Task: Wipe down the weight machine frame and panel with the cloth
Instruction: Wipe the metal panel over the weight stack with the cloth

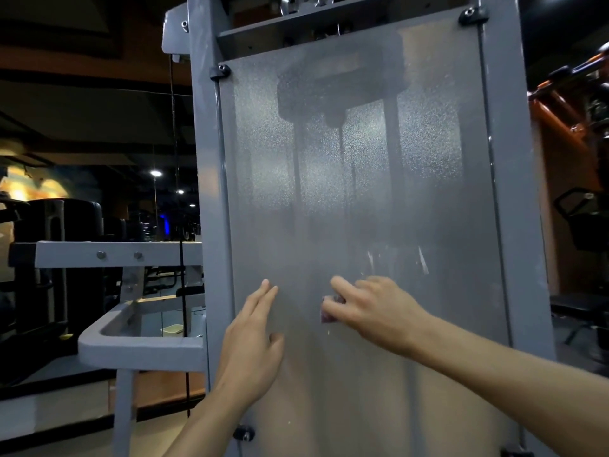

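Head view looks straight at a tall frosted panel point(359, 199) set in a grey frame point(514, 192), with black clips at its corners — one at the upper left point(220, 71), one at the upper right point(473, 14) and one low on the left edge point(244, 434). Through the panel the dim shapes of a dark block and upright rods show, blurred by the frosting. A few pale streaks point(422, 260) mark the panel's lower right part.

The left hand point(252, 344) lies flat against the lower panel, fingers straight and together, pointing up, thumb out to the right; it holds nothing. The right hand point(375, 308) reaches in from the right at about the same height, its fingers curled around a small cloth point(329, 313), of which only a purplish scrap shows at the left of the hand, pressed on the panel. The index finger sticks out up and to the left. The two hands are near each other but apart, a bare strip of panel between them.

Left of the frame a grey arm point(138, 349) of the machine juts out, and above it a crossbar point(108, 253) with two bolts. A black cable point(182, 291) hangs down beside the frame's left post. Behind — a dim gym with ceiling lights and dark machines; orange equipment point(573, 103) stands to the right.
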A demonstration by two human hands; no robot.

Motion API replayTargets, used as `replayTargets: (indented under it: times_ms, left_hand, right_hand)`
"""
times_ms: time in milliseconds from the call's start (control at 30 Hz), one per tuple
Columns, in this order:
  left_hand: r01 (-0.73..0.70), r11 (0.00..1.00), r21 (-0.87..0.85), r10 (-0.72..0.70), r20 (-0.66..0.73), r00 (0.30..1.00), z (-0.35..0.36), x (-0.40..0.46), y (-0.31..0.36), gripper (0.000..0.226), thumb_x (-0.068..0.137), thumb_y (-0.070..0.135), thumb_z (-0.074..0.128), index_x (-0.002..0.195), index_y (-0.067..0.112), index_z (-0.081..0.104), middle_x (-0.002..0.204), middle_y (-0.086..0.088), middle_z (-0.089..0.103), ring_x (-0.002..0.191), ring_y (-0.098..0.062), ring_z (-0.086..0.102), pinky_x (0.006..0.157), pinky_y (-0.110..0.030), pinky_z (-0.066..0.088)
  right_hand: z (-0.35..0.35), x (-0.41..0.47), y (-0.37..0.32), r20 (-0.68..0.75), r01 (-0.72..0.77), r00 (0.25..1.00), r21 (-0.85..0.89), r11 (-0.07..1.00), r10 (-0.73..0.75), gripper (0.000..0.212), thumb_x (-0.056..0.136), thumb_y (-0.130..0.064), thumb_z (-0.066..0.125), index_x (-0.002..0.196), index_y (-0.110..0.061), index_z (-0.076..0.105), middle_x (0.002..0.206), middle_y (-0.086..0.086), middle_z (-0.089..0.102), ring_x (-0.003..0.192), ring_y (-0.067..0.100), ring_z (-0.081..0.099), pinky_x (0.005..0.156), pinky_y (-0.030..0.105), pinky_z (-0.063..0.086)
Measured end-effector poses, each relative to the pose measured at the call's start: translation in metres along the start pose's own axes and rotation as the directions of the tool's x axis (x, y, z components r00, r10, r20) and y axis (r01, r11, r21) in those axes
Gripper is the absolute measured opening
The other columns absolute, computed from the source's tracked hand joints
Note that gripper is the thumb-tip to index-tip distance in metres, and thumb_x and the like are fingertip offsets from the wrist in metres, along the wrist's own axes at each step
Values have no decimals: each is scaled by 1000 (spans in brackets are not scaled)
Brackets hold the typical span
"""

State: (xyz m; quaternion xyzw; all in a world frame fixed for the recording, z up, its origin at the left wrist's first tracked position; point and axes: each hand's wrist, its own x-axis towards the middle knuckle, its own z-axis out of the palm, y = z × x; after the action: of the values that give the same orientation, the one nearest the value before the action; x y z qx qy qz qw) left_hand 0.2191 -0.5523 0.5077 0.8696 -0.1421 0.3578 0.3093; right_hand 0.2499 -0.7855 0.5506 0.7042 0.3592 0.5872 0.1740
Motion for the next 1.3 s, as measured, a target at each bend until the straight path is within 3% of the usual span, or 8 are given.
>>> replayTargets:
  times_ms: [200,333,500,767,1000,1100,1200,1300]
  left_hand:
    - [14,1000,-5,-14,-10,1000,0,-1,2,78,94,4,58,159,35,28,163,29,14,147,-4,30,118,-34,37]
    - [0,1000,5,0,-10,1000,0,-1,2,77,93,4,59,159,33,29,164,27,14,147,-5,32,118,-34,37]
    - [-2,1000,-1,2,-9,1000,1,0,2,77,93,5,59,158,33,30,164,27,14,147,-5,32,118,-32,36]
    - [10,1000,0,-10,-3,1000,0,-1,3,78,93,4,57,159,35,29,164,30,12,144,-6,36,113,-36,43]
    - [-4,1000,12,4,-2,1000,4,-1,-1,77,93,4,58,158,34,30,165,28,11,146,-7,33,116,-35,38]
    - [6,1000,1,-6,-4,1000,5,0,-2,77,93,4,56,158,35,30,164,30,10,144,-7,36,111,-37,45]
    - [6,1000,1,-6,-8,1000,7,0,-4,77,92,3,55,158,36,30,163,32,10,143,-8,38,107,-38,48]
    - [12,1000,6,-12,-12,1000,9,0,-5,79,92,4,58,157,38,30,162,34,9,138,-10,45,103,-39,52]
  right_hand:
    - [-29,45,49,-33,-229,973,-20,973,228,15,92,-35,77,84,-29,66,81,1,48,47,23,54,46,25,18]
    - [-18,22,22,-25,-185,983,0,983,184,14,91,-29,74,82,-27,63,80,1,47,43,22,49,46,27,16]
    - [-9,-19,-5,24,-66,998,6,998,66,27,100,-30,44,81,-25,62,77,1,48,41,20,43,41,29,28]
    - [-38,34,54,-91,-322,943,-10,947,319,19,93,-40,74,82,-27,66,79,1,49,46,25,53,41,24,23]
    - [-25,-17,9,3,-167,986,40,985,167,13,90,-25,55,80,-29,63,77,0,46,42,21,46,45,28,18]
    - [-21,-30,5,49,-102,994,29,994,100,14,90,-22,58,80,-30,61,76,0,45,42,20,45,41,29,24]
    - [-29,-9,32,13,-169,986,21,985,169,14,90,-34,74,82,-29,64,78,1,46,44,23,51,39,28,25]
    - [-44,18,62,-79,-323,944,1,947,322,20,92,-44,75,83,-27,67,79,0,49,46,24,52,44,23,20]
